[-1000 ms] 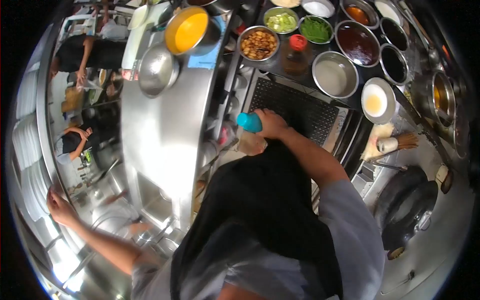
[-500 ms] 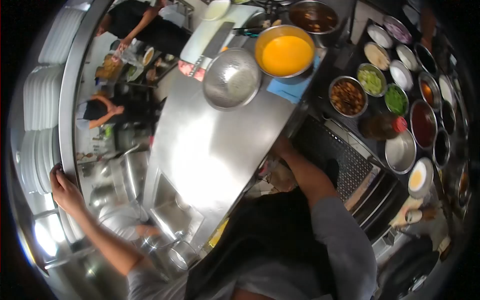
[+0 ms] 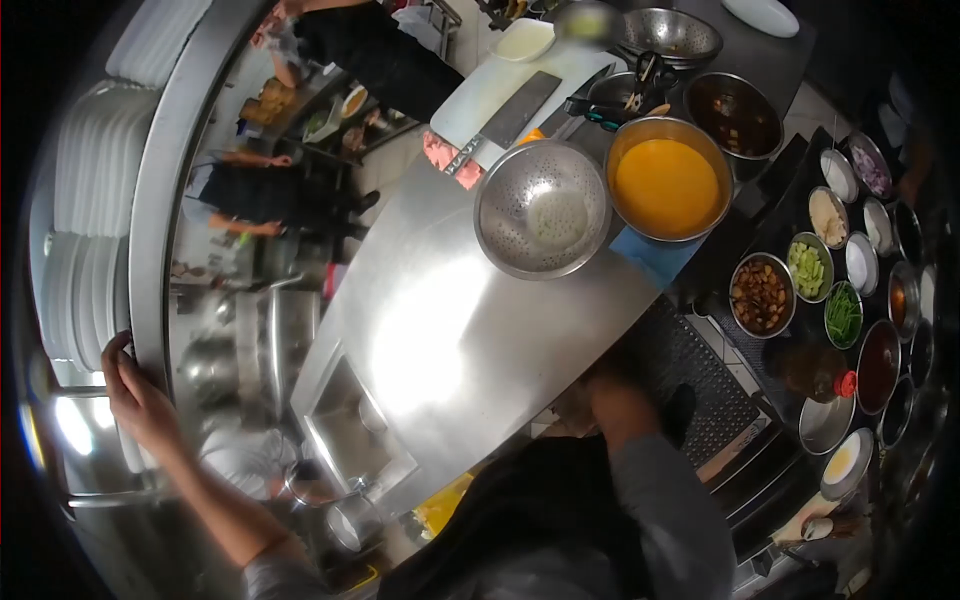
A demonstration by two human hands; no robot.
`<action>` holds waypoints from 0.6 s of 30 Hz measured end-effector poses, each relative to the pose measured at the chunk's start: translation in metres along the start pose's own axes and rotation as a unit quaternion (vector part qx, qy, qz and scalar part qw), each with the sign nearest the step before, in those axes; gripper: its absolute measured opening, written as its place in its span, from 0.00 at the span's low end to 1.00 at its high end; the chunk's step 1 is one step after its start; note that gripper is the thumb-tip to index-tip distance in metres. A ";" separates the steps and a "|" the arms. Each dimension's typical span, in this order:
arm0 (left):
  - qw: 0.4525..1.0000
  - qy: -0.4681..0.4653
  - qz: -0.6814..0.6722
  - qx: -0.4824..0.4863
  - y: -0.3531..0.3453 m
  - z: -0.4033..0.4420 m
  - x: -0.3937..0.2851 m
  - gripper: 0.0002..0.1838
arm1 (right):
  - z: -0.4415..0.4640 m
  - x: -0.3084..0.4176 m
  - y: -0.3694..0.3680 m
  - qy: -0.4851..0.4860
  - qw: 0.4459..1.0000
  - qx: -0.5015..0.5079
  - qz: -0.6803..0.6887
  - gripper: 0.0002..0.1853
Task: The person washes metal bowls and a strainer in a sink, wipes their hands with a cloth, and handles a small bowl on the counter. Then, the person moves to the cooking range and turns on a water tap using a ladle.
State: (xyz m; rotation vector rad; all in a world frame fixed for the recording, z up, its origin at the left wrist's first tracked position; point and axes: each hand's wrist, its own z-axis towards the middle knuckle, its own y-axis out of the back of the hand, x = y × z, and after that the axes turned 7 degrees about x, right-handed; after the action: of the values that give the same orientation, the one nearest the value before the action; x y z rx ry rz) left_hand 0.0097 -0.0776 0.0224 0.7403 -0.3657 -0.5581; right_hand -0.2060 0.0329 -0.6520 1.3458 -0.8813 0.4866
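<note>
At the far left, my left hand (image 3: 138, 400) reaches up to the lower edge of a stack of white plates (image 3: 88, 300), beside a metal shelf edge (image 3: 150, 230). Its fingers are bent at the plates, and their tips are partly hidden. My right forearm (image 3: 622, 408) goes down beside the front edge of the steel counter (image 3: 450, 400). The right hand itself is dark and hidden below that edge, so what it touches does not show.
On the counter stand a perforated steel bowl (image 3: 543, 210), a pot of orange liquid (image 3: 668, 188) and a knife (image 3: 522, 108) on a white board (image 3: 490, 95). Ingredient bowls (image 3: 762, 295) line the right. Co-workers (image 3: 270, 195) stand beyond the shelf.
The view has swung, and the counter now fills the middle. My right hand, earlier around a turquoise-topped bottle, has gone below the counter edge. My left hand has moved onto the plate stack's edge.
</note>
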 end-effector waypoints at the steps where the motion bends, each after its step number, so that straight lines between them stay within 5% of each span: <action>1: 1.000 -0.012 0.022 -0.004 0.000 0.001 -0.002 0.18 | -0.003 0.000 -0.002 -0.005 1.000 0.003 0.005 0.31; 4: 0.995 -0.084 0.041 -0.033 -0.005 0.003 0.007 0.18 | -0.008 0.001 -0.007 -0.018 1.000 0.007 0.013 0.31; 7: 0.999 0.032 0.029 0.012 0.000 -0.001 0.000 0.18 | -0.004 -0.004 -0.018 -0.026 0.999 0.007 0.022 0.30; 13: 0.994 -0.082 0.042 -0.053 -0.005 -0.001 -0.002 0.18 | -0.008 -0.011 -0.033 -0.042 0.998 0.002 0.041 0.30; 18: 0.999 -0.032 0.032 -0.013 -0.002 0.001 0.012 0.18 | -0.052 -0.004 -0.034 -0.064 0.985 -0.031 0.155 0.30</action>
State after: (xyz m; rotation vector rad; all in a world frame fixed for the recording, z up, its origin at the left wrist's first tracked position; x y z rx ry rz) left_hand 0.0176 -0.0864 0.0232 0.6849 -0.4390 -0.5254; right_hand -0.1693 0.0768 -0.6756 1.1974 -1.2131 0.6120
